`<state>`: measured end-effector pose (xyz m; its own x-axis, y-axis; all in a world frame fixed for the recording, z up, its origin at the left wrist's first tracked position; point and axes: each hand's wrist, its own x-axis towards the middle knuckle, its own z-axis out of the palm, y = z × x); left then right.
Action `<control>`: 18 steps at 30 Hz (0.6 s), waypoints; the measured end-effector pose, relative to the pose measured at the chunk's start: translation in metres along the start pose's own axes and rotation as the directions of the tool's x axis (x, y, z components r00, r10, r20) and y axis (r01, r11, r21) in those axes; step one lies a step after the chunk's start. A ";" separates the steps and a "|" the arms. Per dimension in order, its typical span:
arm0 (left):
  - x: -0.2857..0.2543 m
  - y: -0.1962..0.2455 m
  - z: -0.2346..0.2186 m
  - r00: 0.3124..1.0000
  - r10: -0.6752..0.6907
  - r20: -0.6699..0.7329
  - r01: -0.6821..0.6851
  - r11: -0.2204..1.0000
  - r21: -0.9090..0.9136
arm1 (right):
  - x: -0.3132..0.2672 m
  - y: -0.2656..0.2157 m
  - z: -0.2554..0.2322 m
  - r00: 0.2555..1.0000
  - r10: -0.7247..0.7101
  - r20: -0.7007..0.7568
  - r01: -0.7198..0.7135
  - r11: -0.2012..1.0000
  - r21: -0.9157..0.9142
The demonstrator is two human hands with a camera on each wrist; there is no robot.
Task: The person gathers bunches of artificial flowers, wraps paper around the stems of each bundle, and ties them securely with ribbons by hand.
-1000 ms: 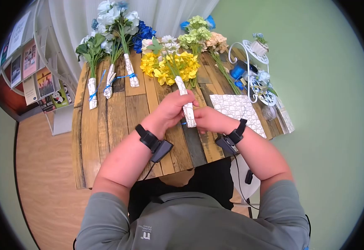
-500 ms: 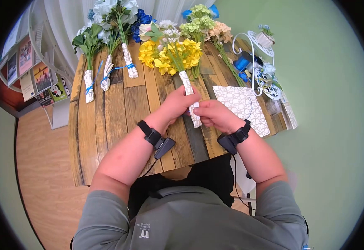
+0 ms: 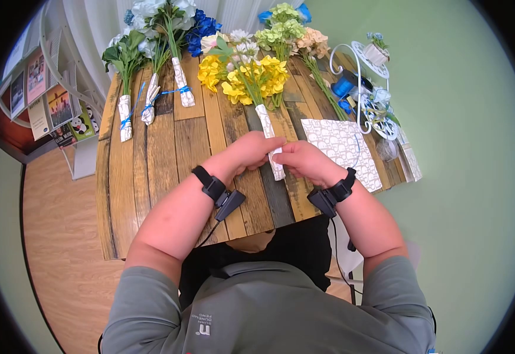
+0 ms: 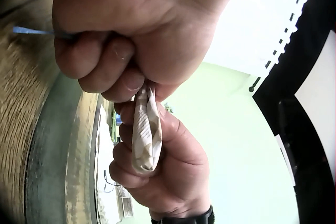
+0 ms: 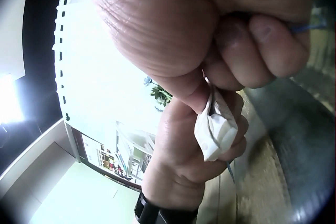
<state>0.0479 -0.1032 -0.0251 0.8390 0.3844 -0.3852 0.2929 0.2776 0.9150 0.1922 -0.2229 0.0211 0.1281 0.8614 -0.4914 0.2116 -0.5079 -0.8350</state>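
Note:
Both hands hold a slim flower bunch at its stems, bound in white patterned wrapping paper (image 3: 265,120). My left hand (image 3: 249,151) grips the wrap from the left, its thumb across the front. From the right, my right hand (image 3: 310,162) pinches it slightly lower, thumb on the paper. The folded lower end of the wrap (image 4: 146,155) shows between the hands in the left wrist view. A thin blue ribbon (image 4: 32,30) pokes out of the left hand's curled fingers. Blue ribbon (image 5: 310,27) also shows at the right hand's curled fingers. White flowers (image 3: 242,48) top the bunch, overlapping yellow flowers (image 3: 239,91).
Several wrapped bunches tied with blue ribbon, one wrap (image 3: 183,82) among them, lie at the table's left. Patterned paper (image 3: 343,150) lies right of the hands. Beyond it stand a white metal stand (image 3: 360,88) and a blue ribbon spool (image 3: 344,85). A magazine rack (image 3: 51,100) stands left.
My right hand has come up from behind the wrap's lower end, its thumb now on the front. The left hand's thumb now lies straighter across the paper. The head view has shifted slightly.

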 end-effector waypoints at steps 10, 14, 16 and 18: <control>0.017 -0.014 -0.002 0.996 0.077 -0.052 -0.086 0.975 -0.203 | -0.015 -0.021 -0.031 0.998 -0.012 -0.060 0.001 0.985 -0.175; 0.020 -0.014 -0.003 0.991 0.080 -0.103 -0.102 0.968 -0.228 | -0.035 -0.028 -0.006 0.961 -0.189 -0.201 0.136 0.959 -0.248; 0.009 -0.004 0.008 0.986 0.116 -0.120 -0.148 0.941 -0.306 | -0.045 -0.017 0.030 0.889 -0.399 -0.226 0.288 0.869 -0.402; -0.001 0.006 0.014 0.977 0.153 -0.147 -0.198 0.905 -0.376 | -0.051 0.002 0.071 0.815 -0.533 -0.227 0.395 0.798 -0.455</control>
<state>0.0553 -0.1141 -0.0172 0.7974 0.5471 -0.2545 -0.0735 0.5067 0.8590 0.1177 -0.2672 0.0271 0.2117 0.9722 0.1001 0.6607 -0.0668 -0.7477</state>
